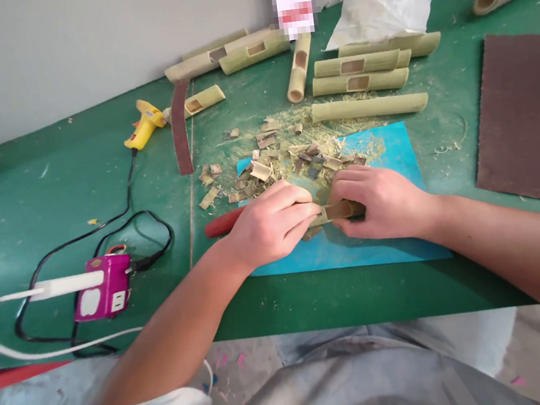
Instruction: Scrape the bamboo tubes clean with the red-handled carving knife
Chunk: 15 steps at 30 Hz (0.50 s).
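A short bamboo tube (pixel 341 210) with a rectangular cut-out lies across both of my hands, low over a blue sheet (pixel 277 265). My right hand (pixel 381 201) wraps around its right part. Closed fingers of my left hand (pixel 276 220) press on the tube's left part, which they mostly cover. A red handle (pixel 225 223) sticks out to the left from behind my left hand; its other end is hidden, and whether that hand touches it I cannot tell. Bamboo chips (pixel 261 171) and shavings are heaped just beyond my hands.
Several cut bamboo tubes (pixel 358 82) lie at the back of the green table (pixel 243 309). On the left are a yellow glue gun (pixel 144 124), a brown strip (pixel 180 128) and a purple power socket (pixel 104 287) with cords. A dark brown sheet (pixel 526 118) lies right.
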Available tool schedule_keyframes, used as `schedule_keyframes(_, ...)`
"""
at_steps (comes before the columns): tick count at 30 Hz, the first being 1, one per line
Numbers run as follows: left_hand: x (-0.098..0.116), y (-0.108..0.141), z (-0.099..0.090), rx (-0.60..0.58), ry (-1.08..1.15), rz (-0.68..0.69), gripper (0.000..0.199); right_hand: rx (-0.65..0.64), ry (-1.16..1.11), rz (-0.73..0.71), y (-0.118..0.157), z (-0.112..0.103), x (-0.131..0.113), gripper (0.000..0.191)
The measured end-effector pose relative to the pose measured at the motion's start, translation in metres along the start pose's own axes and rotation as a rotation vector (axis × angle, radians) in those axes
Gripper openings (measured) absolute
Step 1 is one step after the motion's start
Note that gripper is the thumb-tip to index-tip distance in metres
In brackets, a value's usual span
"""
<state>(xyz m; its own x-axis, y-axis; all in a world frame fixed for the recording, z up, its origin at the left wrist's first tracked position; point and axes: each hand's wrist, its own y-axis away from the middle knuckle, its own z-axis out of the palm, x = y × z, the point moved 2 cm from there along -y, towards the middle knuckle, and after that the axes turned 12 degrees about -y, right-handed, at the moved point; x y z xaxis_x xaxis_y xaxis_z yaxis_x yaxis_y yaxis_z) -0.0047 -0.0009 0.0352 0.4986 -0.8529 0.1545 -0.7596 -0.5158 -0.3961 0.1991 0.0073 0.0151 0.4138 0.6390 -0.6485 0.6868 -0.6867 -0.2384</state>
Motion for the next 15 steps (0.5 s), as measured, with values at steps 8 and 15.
schedule_keyframes(8, -0.0012, 0.0006, 0.0013, 0.049, 0.055, -0.022, 0.012, -0.007, -0.009, -0.001, -0.0003, -0.0005, -0.0011, 0.007)
schedule_keyframes(15, -0.0010, 0.0016, 0.0034, 0.105, 0.072, -0.083, 0.004, -0.010, -0.016, 0.000, 0.0008, 0.0001, -0.0005, 0.006)
